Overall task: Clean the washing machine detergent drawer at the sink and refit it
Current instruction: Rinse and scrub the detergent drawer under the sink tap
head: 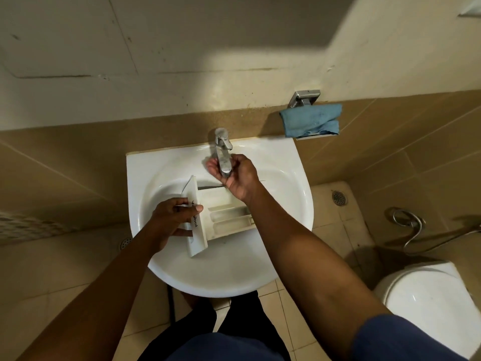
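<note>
The white detergent drawer [223,214] lies in the basin of the white sink [289,162], its front panel to the left and its grimy compartments facing up. My left hand [171,220] grips the front panel. My right hand [234,175] is wrapped around the spout of the chrome tap [221,144] from below, above the drawer's far end. No water is visible running.
A blue cloth [312,119] hangs on a metal wall holder right of the tap. A white toilet [429,295] stands at the lower right, with a spray hose [413,227] and a floor drain [339,197] behind it. Tiled walls close in on both sides.
</note>
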Action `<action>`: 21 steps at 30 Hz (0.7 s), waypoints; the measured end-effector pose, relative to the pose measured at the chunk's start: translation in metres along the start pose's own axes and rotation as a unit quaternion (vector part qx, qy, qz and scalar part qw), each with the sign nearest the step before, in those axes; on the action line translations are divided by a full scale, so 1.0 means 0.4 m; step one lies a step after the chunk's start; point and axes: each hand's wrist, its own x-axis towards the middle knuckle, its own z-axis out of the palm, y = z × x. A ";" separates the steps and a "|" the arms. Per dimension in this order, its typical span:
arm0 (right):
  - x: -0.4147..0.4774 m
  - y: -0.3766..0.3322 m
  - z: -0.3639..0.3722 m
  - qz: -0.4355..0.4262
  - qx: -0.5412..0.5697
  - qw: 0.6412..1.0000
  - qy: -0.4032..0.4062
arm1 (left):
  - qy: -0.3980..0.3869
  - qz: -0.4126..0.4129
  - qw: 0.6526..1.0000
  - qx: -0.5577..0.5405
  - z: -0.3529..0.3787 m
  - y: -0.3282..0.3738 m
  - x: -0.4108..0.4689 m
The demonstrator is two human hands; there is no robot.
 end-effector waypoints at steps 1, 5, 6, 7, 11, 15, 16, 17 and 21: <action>0.009 -0.001 0.001 -0.004 -0.002 1.000 0.014 | -0.002 0.000 1.000 -0.005 0.000 -0.001 -0.001; 0.014 0.021 -0.013 -0.019 -0.126 0.991 0.048 | -0.006 -0.006 1.000 -0.022 0.001 0.000 -0.002; 0.006 0.034 -0.026 -0.011 -0.172 0.983 0.058 | -0.007 -0.007 1.000 -0.025 0.001 0.000 -0.002; -0.011 0.050 -0.037 -0.010 -0.216 0.974 0.066 | -0.006 -0.007 1.000 -0.026 0.001 0.000 -0.002; -0.105 0.160 -0.063 -0.081 -0.354 0.931 -0.023 | -0.001 -0.005 1.000 -0.029 0.001 -0.007 0.004; -0.205 0.221 -0.100 -0.153 -0.515 0.840 -0.082 | -0.004 0.005 1.000 -0.030 0.003 -0.008 0.003; -0.236 0.215 -0.116 -0.160 -0.583 0.789 -0.108 | -0.004 0.008 0.999 -0.030 0.004 -0.007 0.001; -0.259 0.208 -0.141 -0.171 -0.649 0.728 -0.141 | -0.003 0.011 0.999 -0.031 0.004 -0.006 -0.001; -0.258 0.149 -0.256 -0.228 -0.813 0.494 -0.208 | -0.004 0.008 0.999 -0.036 0.003 -0.002 -0.006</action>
